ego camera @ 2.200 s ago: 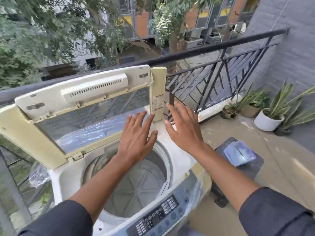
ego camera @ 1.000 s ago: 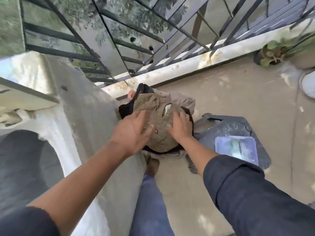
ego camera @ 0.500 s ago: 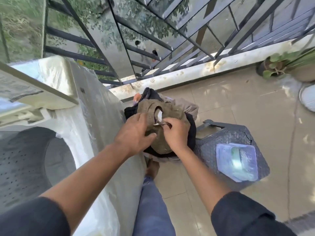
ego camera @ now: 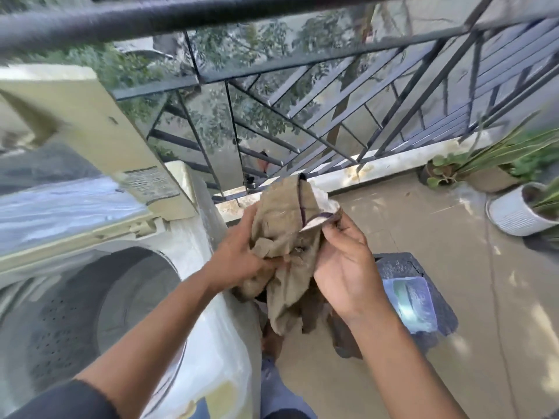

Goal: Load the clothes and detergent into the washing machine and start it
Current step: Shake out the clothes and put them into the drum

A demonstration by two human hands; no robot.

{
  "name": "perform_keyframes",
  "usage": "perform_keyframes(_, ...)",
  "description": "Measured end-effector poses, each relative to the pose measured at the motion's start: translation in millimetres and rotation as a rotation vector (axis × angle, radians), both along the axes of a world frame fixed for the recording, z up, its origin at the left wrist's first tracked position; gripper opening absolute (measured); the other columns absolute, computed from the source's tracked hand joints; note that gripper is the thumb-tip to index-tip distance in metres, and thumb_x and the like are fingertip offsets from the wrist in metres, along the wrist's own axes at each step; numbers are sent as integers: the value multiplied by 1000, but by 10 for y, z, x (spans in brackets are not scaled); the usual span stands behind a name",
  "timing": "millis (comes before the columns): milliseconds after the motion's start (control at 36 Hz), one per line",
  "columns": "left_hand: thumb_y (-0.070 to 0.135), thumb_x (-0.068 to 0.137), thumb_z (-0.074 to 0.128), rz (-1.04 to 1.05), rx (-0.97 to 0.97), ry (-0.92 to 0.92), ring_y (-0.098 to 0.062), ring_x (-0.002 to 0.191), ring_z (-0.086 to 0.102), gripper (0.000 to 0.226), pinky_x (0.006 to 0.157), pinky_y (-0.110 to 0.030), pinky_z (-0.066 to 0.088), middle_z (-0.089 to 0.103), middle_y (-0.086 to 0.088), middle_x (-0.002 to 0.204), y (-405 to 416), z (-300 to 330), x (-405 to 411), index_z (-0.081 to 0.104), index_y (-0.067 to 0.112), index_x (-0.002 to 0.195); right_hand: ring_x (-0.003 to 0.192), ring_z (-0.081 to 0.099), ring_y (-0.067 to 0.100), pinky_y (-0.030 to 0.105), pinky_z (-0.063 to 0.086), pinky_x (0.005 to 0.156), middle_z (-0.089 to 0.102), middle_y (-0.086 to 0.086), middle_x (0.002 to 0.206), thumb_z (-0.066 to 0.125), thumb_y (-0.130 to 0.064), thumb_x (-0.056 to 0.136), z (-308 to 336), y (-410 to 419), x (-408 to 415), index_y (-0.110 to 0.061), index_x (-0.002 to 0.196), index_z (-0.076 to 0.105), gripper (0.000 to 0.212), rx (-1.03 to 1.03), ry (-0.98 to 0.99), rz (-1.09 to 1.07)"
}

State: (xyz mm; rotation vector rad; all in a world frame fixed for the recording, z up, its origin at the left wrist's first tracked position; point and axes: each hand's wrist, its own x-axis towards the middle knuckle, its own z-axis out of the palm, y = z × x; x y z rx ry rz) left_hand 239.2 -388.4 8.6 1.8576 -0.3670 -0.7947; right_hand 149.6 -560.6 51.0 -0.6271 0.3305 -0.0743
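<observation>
The olive garment (ego camera: pixel 284 237) has come up off the pile, bunched in the left hand (ego camera: pixel 239 261) and pinched at its collar by the right hand (ego camera: pixel 344 267), hanging crumpled just right of the open washing machine (ego camera: pixel 193 243), above the balcony floor (ego camera: pixel 453 267), railing (ego camera: pixel 302 95) beyond.

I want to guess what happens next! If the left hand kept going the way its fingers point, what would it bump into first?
The left hand already grips the khaki cloth. Beyond that, probably the right hand holding the other side, though depth is unclear.
</observation>
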Motion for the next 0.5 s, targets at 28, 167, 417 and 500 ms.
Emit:
perform_keyframes(28,24,74,90,34,-46,46,-14,129,63,92,105,-39,53,66,9,138,-3,65,-31,41,45,149,105,65,29,46,48,102,69,16,110,58,-5,90,82,24,1,-6,115,66,26,-4,-25,7)
perform_keyframes(167,6,100,71,254,-195,80,1,80,72,33,63,-12,53,77,19,87,18,313,-131,76,38,94,96,66,22,34,54,94,71,12,101,61,-4,91,258,-2,-29,-8,106,66,16,-371,19,-86)
perform_keyframes(417,-16,95,57,345,-536,337,-19,90,79,40,68,-28,63,81,-7,103,225,704,-168,77,14,114,129,56,5,31,46,105,55,-7,149,65,-64,92,-353,-14,-413,-39,142,54,57,-765,582,2)
perform_keyframes(500,-16,93,54,344,-683,441,-23,93,79,44,75,-38,67,80,-10,109,251,882,-235,77,17,112,143,45,32,59,37,116,49,4,156,56,-81,85,-630,101,-590,-40,148,49,76,-363,876,94)
